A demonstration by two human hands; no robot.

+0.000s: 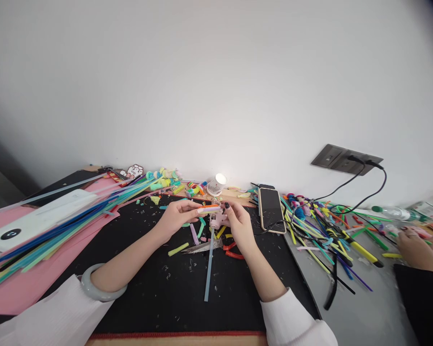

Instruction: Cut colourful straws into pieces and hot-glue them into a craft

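Note:
My left hand (182, 214), closed, pinches a short bundle of lavender and orange fuzzy pipe cleaner pieces (210, 210) between thumb and fingers. My right hand (237, 218) is closed too, its fingertips at the bundle's right end. Just below the fingers is a pale pink glue gun (216, 220), partly hidden, with a long translucent glue stick (209, 269) running from it toward me. Scissors (205, 247) with red handles (234, 251) lie on the black mat (147, 293) beneath. Around them are cut pipe cleaner pieces, among them a yellow-green one (178, 249).
Long pipe cleaners (79, 226) and a white box (39, 216) lie on pink sheets at left. A lit paper cup (216, 184) stands by the wall. Right are a phone (272, 210), cables, yellow-black pliers (361, 247), loose pipe cleaners, and another person's hand (418, 250).

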